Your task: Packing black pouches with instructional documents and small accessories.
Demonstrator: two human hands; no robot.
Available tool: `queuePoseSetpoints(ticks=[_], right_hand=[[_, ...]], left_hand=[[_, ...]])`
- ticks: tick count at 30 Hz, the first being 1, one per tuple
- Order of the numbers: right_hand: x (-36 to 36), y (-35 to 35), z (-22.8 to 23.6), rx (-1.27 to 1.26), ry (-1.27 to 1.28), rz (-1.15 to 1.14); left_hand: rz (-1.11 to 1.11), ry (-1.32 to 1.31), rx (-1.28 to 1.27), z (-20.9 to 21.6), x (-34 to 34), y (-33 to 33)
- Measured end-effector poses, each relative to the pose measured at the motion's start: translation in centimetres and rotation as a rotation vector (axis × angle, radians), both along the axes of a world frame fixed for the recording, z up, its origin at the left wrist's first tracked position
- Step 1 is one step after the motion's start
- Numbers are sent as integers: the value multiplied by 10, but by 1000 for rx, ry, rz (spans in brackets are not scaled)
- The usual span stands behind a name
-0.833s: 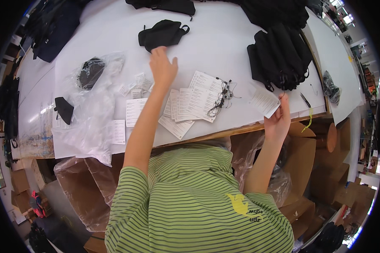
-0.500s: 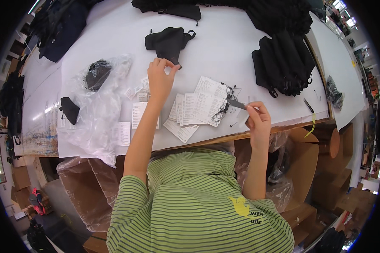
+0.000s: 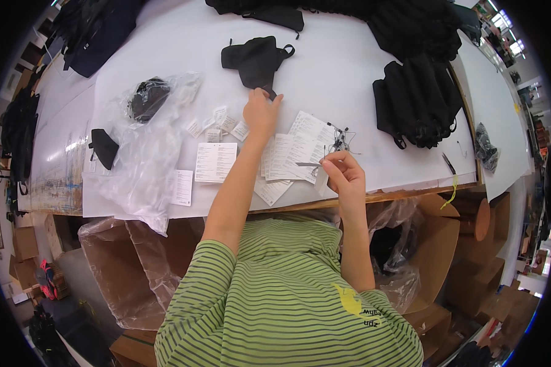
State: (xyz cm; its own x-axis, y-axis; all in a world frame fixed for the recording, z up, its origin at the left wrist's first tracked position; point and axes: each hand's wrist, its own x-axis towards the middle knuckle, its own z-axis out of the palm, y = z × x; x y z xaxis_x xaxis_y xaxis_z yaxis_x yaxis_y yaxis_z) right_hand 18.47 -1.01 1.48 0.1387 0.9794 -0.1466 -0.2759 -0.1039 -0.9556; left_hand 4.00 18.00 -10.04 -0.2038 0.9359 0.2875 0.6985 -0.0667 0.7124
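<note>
A small black fabric piece [image 3: 256,62] lies flat on the table, with a loop at its upper right and a narrow lower end. My left hand [image 3: 262,115] grips that narrow end between thumb and fingers. Near the table's front edge, my right hand [image 3: 345,177] pinches a thin dark strip [image 3: 307,164] that points left; a pale slip hangs beneath the fingers. Between my arms lie overlapping white printed cards [image 3: 283,158]. Black strings with small fasteners [image 3: 339,137] are bunched at the cards' right side.
Clear plastic bags [image 3: 131,162] with black items spread at the left. More printed cards [image 3: 216,162] and small labels [image 3: 219,119] lie beside my left forearm. Black fabric goods [image 3: 417,101] are piled at the right, near snips [image 3: 448,163]. Cardboard boxes [image 3: 431,251] stand below the table edge.
My right hand has moved left and a little lower, carrying the dark strip over the cards. The left hand stays at the fabric's lower end; the whole view has shifted slightly.
</note>
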Motion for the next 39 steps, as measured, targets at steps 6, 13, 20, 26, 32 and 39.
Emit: queuePoseSetpoints(ticks=[6,13,20,26,32,39], right_hand=[[-2,0,-4,27,12,17],[-14,17,-15,92,-315,-44],[-34,15,-7,163,-610,80],[-36,11,-8,297,-583,116],[-35,5,-7,177,-593,216],[-1,6,2,116,20,246]], left_hand=[[18,-190,-19,1,-12,3],[-344,-504,-232,81,-27,-104],[-417,-739,-333,101,-42,-157],[-442,-759,-291,99,-52,-164],[-357,-578,-116,102,-50,-172],[-255,-914,-81,130,-61,-177]])
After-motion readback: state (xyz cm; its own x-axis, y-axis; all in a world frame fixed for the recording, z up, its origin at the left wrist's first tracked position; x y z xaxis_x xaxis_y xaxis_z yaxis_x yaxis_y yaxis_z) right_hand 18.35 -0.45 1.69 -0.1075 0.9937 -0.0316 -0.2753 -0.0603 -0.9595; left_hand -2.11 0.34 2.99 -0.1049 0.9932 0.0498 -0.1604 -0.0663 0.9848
